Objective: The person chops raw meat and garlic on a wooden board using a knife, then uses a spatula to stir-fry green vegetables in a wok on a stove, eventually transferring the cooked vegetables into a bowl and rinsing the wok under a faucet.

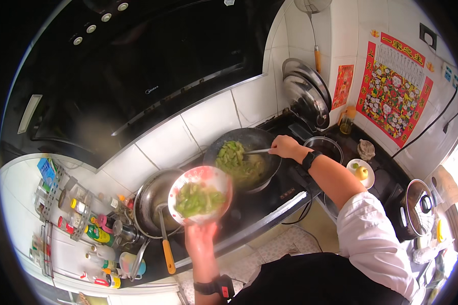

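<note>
My left hand (201, 237) holds up a white bowl with red markings (175, 179) from its near side. Chopped green vegetables (200, 200) lie inside it, slightly blurred. To the right, my right hand (285, 146) grips the metal handle of a cooking utensil (258, 151), whose working end is hidden among the food. It reaches into a dark wok (239, 134) on the cooktop (259, 206). More cooked green pieces (230, 154) fill the left and lower part of that wok. The bowl hangs left of the wok, nearer to me.
Left of the bowl sits a second metal wok (147, 198) with a wooden-handled ladle (168, 253) across its rim. Bottles and jars (99, 234) crowd the left counter. Lids (307, 91) lean at the back; a plate with fruit (368, 181) and a lidded pot (414, 213) stand right.
</note>
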The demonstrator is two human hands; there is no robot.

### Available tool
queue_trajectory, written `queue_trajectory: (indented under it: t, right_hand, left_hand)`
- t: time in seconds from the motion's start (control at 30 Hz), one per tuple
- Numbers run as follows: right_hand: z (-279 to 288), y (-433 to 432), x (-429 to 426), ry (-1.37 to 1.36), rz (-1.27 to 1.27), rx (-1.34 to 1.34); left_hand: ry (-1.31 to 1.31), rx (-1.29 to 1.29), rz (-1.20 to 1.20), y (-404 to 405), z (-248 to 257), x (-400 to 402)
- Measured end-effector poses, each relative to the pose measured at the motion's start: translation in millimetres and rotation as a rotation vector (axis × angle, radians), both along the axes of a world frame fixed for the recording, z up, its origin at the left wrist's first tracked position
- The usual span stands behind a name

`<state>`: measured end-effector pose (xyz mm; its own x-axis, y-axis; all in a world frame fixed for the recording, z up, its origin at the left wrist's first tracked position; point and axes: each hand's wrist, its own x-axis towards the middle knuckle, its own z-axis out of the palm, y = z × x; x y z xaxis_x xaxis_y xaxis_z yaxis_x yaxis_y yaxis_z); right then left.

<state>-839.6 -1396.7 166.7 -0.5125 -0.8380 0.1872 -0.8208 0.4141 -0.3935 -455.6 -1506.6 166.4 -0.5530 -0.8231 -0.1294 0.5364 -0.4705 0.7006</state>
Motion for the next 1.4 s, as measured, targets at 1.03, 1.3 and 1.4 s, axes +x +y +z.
queue_trajectory:
  t: [1.03, 1.3, 1.4]
  right_hand:
    - [-22.6, 29.5, 67.6, -0.697, -0.268, 0.060]
    - [8.3, 59.8, 73.1, -0.620, -0.287, 0.073]
    - [18.4, 66.4, 64.3, -0.619, -0.297, 0.032]
  left_hand:
    - [-0.070, -0.003, 0.029, 1.5, -0.4, -0.1]
    - [-0.067, -0.013, -0.030, 6.0, -3.4, -18.9]
    - [-0.075, -0.010, -0.056, 3.7, -12.7, -26.7]
